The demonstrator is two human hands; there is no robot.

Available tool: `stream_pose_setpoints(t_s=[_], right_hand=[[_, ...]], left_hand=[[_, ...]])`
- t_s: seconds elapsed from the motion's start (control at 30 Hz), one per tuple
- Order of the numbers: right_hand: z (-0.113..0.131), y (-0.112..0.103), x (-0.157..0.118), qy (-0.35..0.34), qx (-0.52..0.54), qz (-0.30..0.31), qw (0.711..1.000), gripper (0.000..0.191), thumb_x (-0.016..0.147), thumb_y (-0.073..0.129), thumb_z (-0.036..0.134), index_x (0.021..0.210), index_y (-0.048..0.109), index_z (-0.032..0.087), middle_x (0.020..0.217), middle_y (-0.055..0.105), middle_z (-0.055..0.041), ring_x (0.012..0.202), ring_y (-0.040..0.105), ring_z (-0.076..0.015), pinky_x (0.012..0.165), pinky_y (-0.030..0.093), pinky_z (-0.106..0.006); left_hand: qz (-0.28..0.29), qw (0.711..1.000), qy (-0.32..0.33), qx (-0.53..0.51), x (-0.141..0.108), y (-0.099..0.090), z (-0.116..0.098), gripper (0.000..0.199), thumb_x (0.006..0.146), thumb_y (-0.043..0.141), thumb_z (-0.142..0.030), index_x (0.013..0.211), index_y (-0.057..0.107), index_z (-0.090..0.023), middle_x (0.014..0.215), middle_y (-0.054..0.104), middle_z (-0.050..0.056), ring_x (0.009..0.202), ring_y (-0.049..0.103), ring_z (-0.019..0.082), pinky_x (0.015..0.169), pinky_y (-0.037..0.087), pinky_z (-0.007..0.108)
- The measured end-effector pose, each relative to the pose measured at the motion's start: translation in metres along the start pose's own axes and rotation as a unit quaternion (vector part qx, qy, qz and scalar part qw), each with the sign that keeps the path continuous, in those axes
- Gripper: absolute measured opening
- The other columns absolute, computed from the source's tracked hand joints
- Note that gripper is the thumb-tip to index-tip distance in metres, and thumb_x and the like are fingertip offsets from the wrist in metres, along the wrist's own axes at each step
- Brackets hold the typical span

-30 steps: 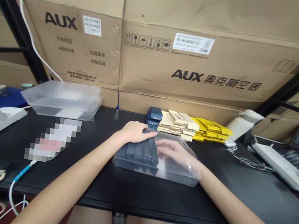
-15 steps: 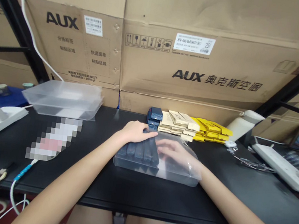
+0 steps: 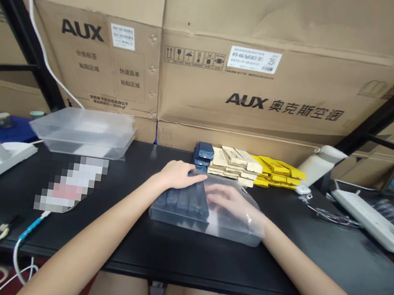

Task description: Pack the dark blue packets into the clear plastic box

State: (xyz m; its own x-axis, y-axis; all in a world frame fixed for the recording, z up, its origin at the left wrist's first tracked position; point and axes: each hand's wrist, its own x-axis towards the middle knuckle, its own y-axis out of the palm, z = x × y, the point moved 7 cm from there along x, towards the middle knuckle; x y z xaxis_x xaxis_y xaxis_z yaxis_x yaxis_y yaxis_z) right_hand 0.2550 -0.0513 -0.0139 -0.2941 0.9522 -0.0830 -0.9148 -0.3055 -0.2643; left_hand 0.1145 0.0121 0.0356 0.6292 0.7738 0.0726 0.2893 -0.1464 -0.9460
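Observation:
A clear plastic box [image 3: 236, 232] lies on the black tabletop in front of me. In its left half stand several dark blue packets [image 3: 184, 200] in a row. My left hand [image 3: 179, 174] lies over the box's far left part, its thumb stretched along the packets and its other fingers bent at the far edge, with the fingertips hidden. My right hand [image 3: 225, 198] reaches inside the box through its right side and shows through the clear plastic. Its fingers are apart and point at the packets, with nothing visible in them.
Behind the box are stacks of dark blue packets [image 3: 203, 153], cream packets [image 3: 237, 160] and yellow packets [image 3: 276, 171]. A white bottle [image 3: 321, 167] leans at the back right, near glasses [image 3: 334, 216]. Clear trays [image 3: 84, 129] and power strips [image 3: 373, 221] flank the work area.
My right hand has shifted very slightly inside the box. My left hand and the box stay where they were.

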Motion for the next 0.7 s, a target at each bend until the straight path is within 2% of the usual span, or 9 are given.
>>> stream_pose_setpoints(t_s=[0.33, 0.7], right_hand=[[0.0001, -0.0004, -0.0004, -0.004, -0.011, 0.005, 1.000, 0.035, 0.080, 0.070, 0.041, 0.108, 0.068, 0.020, 0.099, 0.072, -0.0056, 0.086, 0.069, -0.0171, 0.070, 0.055, -0.029], [0.0003, -0.0009, 0.0000, -0.006, -0.008, 0.002, 1.000, 0.034, 0.079, 0.071, 0.041, 0.105, 0.069, 0.019, 0.098, 0.072, -0.0053, 0.084, 0.069, -0.0171, 0.070, 0.055, -0.029]], left_hand=[[-0.001, 1.000, 0.005, 0.006, 0.0012, 0.0005, -0.0002, 0.067, 0.086, 0.030, -0.075, 0.098, 0.070, -0.022, 0.105, 0.074, 0.007, 0.101, 0.067, 0.031, 0.087, 0.049, 0.041], [-0.003, 1.000, -0.002, 0.008, 0.0001, -0.0002, 0.0007, 0.070, 0.085, 0.030, -0.074, 0.115, 0.065, -0.022, 0.115, 0.071, 0.008, 0.106, 0.066, 0.032, 0.090, 0.049, 0.042]])
